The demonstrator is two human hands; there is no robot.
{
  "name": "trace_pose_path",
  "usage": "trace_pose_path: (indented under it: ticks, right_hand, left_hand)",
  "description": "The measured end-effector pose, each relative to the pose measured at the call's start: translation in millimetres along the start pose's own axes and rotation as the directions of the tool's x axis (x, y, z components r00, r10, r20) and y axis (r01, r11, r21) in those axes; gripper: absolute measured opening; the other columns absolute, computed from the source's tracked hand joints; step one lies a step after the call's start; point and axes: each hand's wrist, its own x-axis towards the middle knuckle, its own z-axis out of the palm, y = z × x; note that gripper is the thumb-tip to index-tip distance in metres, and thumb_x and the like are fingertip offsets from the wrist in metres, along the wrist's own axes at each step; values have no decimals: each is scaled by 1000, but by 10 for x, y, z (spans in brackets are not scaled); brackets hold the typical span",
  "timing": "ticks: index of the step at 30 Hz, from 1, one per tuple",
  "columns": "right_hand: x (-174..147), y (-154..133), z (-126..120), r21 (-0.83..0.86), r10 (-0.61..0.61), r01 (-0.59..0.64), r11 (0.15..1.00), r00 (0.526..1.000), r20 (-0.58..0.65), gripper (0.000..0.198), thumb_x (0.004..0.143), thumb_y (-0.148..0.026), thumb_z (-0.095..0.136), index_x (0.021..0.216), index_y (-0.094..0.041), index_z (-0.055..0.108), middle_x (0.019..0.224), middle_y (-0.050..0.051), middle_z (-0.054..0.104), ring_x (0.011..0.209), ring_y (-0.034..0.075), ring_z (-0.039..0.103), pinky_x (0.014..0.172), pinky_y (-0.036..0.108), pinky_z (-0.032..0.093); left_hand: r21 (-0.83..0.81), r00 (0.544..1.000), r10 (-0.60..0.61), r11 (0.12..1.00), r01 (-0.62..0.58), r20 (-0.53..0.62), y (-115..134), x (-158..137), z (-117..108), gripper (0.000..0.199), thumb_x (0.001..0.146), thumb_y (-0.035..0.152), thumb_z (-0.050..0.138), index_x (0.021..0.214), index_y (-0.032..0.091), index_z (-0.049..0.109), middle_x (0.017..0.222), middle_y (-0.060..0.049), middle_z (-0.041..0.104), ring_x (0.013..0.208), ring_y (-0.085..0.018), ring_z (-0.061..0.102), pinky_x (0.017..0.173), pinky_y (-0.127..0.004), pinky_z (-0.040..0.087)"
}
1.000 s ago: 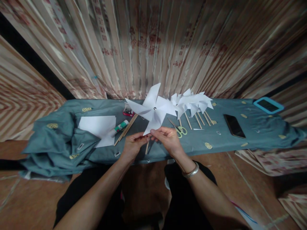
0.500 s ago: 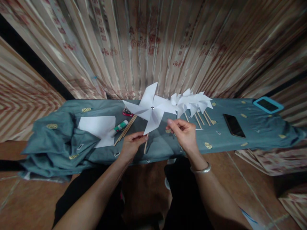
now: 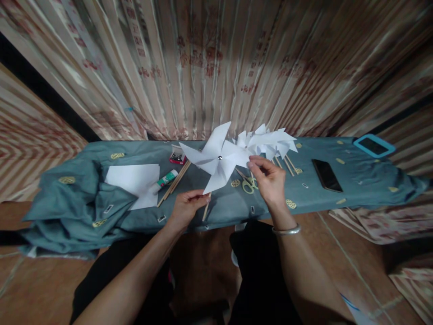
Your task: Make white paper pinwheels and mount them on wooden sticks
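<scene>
A white paper pinwheel (image 3: 211, 163) with a shiny round pin at its centre stands up in front of me on a thin wooden stick. My left hand (image 3: 187, 207) is closed around that stick just below the blades. At the tip of the right-hand blade, my right hand (image 3: 270, 178) has its thumb and fingers pinched on the paper. Partly behind this hand lie scissors (image 3: 248, 186) with pale yellow-green handles. Several more white pinwheels (image 3: 270, 142) on sticks lie close together behind and to the right.
Left of the pinwheel are white paper sheets (image 3: 131, 180), a glue stick (image 3: 166, 179), several wooden sticks (image 3: 174, 185) and a small red box of pins (image 3: 177, 155). A phone (image 3: 326, 175) and a blue-framed tablet (image 3: 375, 146) rest on the cloth-covered table (image 3: 314, 198). A curtain hangs behind.
My right hand has moved up and right onto the blade's tip. The pinwheel has turned slightly, and the scissors show more fully. My left hand keeps its hold.
</scene>
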Motion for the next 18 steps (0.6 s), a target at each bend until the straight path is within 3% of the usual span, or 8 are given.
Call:
trace_pose_path:
  ticks: [10,18]
  right_hand:
    - [-121,-12,135,182,206,-223,958,973,108,12,67,-33,75,68,-21,73,86,3,75,80,18,65,76,31,49]
    - [-206,-104,265,267,287,-326,907,942,176,13,60,-34,78,62,-22,73,81,2,74,77,17,64,73,30,50]
  left_hand:
    - [24,997,68,997,-67,-30,16,40,-30,35,40,34,88,69,19,77,69,-3,74,66,-16,64,71,-29,52]
    - [4,995,74,997,-74,-62,43,37,-41,38,40,36,88,71,18,76,71,-4,74,69,-16,64,76,-31,52]
